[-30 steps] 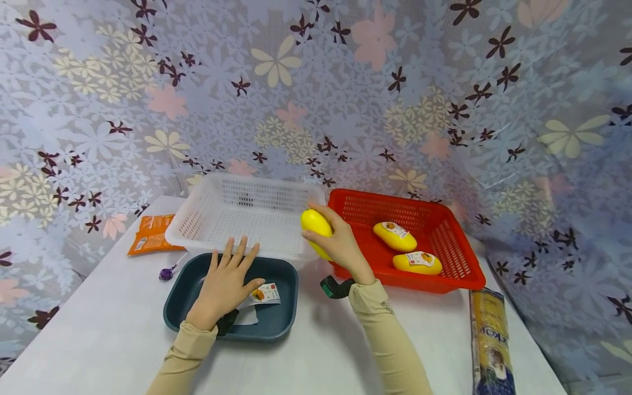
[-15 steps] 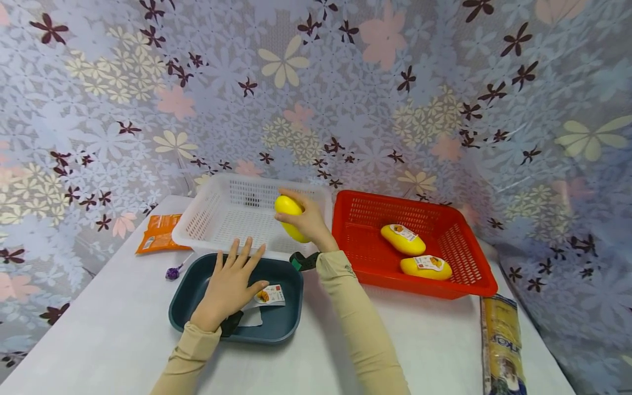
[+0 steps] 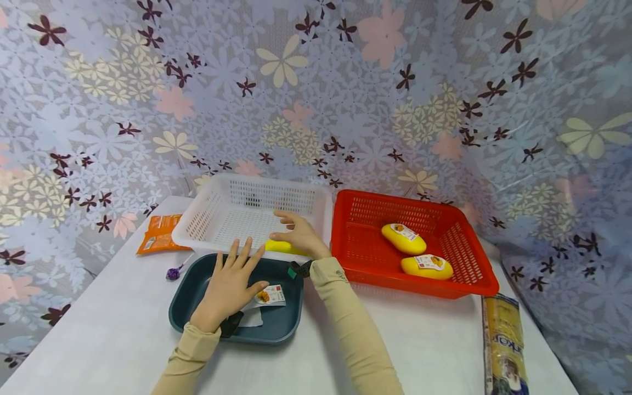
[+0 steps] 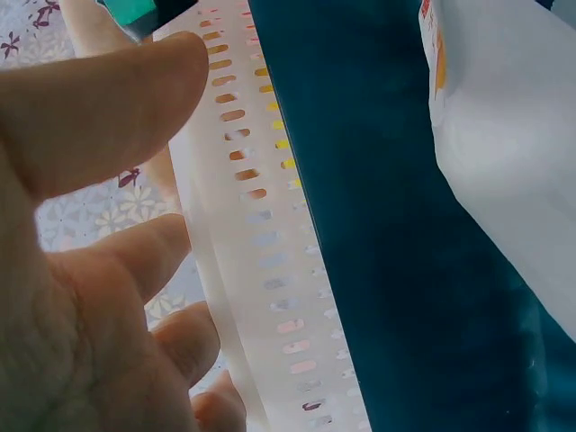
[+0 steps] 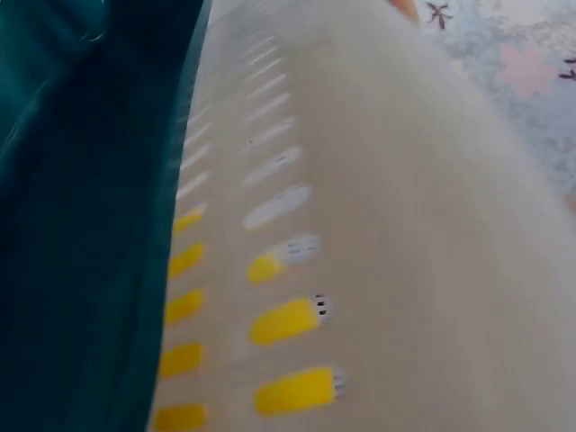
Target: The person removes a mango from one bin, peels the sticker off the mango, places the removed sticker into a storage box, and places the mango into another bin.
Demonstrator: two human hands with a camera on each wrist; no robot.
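While the right hand (image 3: 300, 236) is hovering over the white basket (image 3: 247, 222) with its fingers apart, one yellow fruit (image 3: 282, 247) is lying under it, by the near wall. I cannot tell if they are touching. The left hand (image 3: 227, 293) is spreading its fingers wide over the blue-green tub (image 3: 283, 323) and is holding nothing.

I am counting three yellow fruits: that one, and two more (image 3: 404, 238) that are sitting close together in the red basket (image 3: 365, 247). So two baskets and one tub are standing here. Something white with a picture tag (image 3: 270, 296) is lying in the tub, partly hidden. One purple lollipop (image 3: 173, 273) and an orange pack (image 3: 160, 236) are resting on the left, and one long yellow and blue pack (image 3: 504, 345) is lying on the right. They are all sharing a white bench (image 3: 410, 340). Behind it, a wall (image 3: 296, 109) is showing lots of pink, cream, blue and dark flowers.
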